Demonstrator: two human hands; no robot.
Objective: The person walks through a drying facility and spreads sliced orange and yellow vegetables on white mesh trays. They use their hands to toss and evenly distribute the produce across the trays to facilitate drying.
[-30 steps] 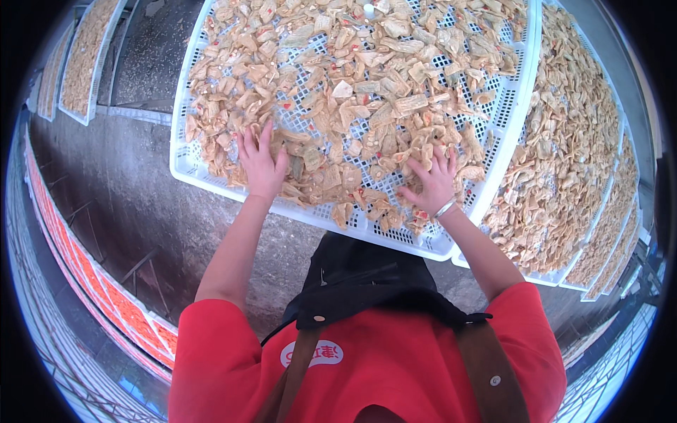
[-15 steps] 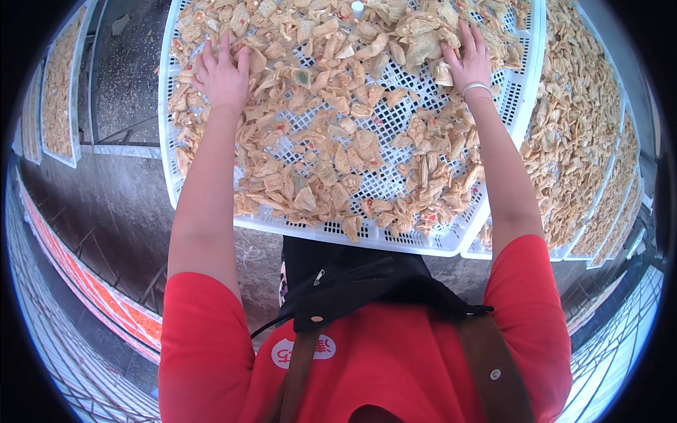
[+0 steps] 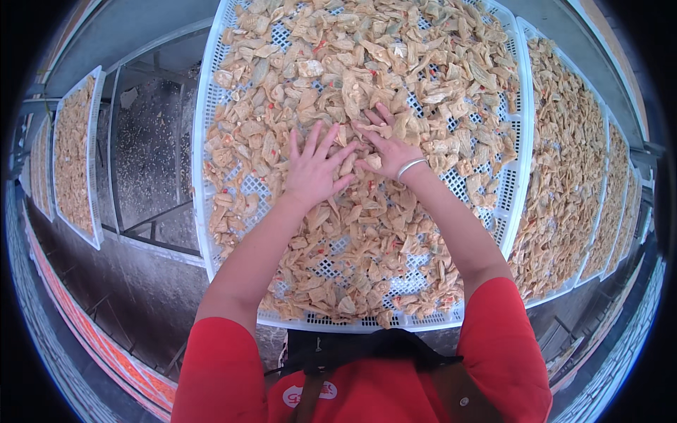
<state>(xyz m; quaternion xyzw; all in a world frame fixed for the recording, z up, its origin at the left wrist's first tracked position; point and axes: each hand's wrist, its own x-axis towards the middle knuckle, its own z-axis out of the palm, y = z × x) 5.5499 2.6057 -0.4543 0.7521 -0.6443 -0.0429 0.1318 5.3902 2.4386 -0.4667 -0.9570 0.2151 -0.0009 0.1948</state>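
A large white perforated plastic tray (image 3: 520,141) lies before me. Crinkled, tan, dried-looking food pieces (image 3: 367,63) with small red bits cover most of it; I cannot tell their exact kind. Near the middle of the tray, my left hand (image 3: 315,169) rests on the pieces with its fingers spread. Just to its right, my right hand (image 3: 389,153), with a silver bangle at the wrist, also has its fingers apart among the pieces. The two hands nearly meet, and neither is closed round anything. White mesh shows through thin spots in the layer.
More trays (image 3: 564,169) of similar pieces stand side by side at the right, the nearest against my tray. At the left, beyond a metal frame (image 3: 113,155) over a littered floor (image 3: 151,134), is another filled tray (image 3: 76,155). Bright orange-red material (image 3: 106,338) lies at lower left.
Both hands have come inward from the tray's two sides to its middle. Pieces are spread more evenly there, covering some bare mesh. The view has shifted, showing more of the tray's far part.
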